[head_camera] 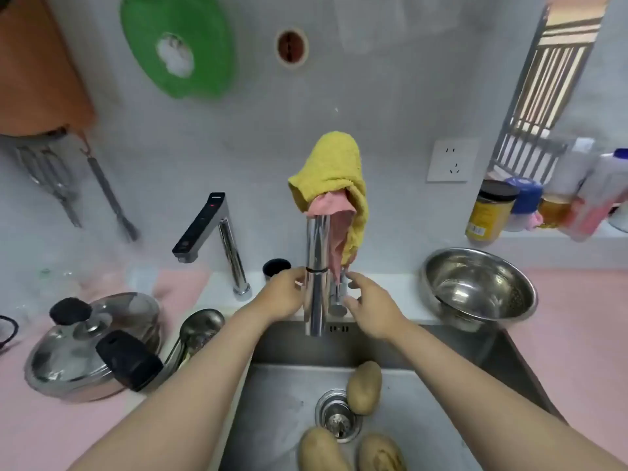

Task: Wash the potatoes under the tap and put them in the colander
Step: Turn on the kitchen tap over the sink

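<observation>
At the sink, three potatoes lie round the drain. The colander on the table holds nothing. Left hand grips the tap spout; right hand pinches its lever. No water is seen running. Judgement: washing not begun.

L hand grips tap, R hand pinches its lever; 3 potatoes in sink, colander on tabletop, right.

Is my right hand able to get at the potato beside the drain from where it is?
Probably yes. Your right hand is at the tap handle, and that potato lies uncovered in the sink just below, with nothing between them.
</observation>
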Motion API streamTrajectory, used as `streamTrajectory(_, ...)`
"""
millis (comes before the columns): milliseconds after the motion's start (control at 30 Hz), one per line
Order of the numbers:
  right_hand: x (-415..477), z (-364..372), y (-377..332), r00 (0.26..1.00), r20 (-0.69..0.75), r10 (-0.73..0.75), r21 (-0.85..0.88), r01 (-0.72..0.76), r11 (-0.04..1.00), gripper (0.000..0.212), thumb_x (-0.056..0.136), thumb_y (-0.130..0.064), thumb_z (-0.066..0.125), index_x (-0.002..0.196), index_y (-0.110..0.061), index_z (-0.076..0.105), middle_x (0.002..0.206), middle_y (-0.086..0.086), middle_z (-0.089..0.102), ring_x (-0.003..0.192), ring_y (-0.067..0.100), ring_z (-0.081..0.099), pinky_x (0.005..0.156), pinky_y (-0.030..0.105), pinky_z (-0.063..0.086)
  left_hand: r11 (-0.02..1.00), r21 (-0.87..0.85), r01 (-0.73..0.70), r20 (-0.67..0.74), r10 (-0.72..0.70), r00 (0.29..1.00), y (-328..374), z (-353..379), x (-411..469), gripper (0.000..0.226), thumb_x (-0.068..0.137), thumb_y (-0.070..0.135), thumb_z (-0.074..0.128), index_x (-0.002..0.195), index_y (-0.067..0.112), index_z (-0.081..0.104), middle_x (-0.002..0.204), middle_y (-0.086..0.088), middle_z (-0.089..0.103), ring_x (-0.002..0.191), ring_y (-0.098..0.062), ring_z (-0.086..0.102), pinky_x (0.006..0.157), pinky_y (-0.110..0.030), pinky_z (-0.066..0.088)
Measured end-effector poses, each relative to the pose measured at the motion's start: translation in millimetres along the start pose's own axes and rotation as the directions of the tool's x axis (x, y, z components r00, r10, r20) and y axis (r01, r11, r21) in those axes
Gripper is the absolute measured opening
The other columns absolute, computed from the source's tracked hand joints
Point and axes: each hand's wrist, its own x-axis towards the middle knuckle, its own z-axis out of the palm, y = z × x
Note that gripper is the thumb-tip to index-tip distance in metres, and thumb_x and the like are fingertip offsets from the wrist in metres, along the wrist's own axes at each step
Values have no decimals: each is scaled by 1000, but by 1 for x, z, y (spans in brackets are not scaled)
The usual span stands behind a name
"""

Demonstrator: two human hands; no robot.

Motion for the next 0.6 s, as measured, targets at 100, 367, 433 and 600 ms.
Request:
streamTrajectory(100,21,10,11,994,-102,-30,92,39,995,51,98,-19,66,147,-16,52,136,0,64,86,10,67,76,14,46,991,-91,-96,-18,94,995,-24,15,30,18,90,18,68,90,36,67,97,3,72,101,-26,68,102,-49,52)
streamTrajectory(367,49,29,37,976,-195,-97,133,124,983,19,84,-14,75,101,-18,81,92,-1,81,88,19,75,89,45,59,978,-97,-183,-102,173,980,-54,45,111,33,85,42,72,94,10,72,90,-10,76,88,-33,73,83,-49,63)
streamTrajectory(433,46,32,41,967,-216,-133,137,165,977,21,84,-12,74,102,-18,82,93,-2,81,89,19,76,91,46,58,965,-163,-205,-124,186,975,-38,45,91,31,89,30,74,100,0,71,94,-16,76,90,-32,75,86,-45,63)
streamTrajectory(600,34,38,48,939,-291,-183,110,223,969,17,87,-8,72,96,-17,84,84,-3,80,81,12,72,81,27,55,933,-137,-334,-124,318,940,-30,52,68,23,88,16,78,106,1,75,95,-4,78,90,-12,75,87,-26,61)
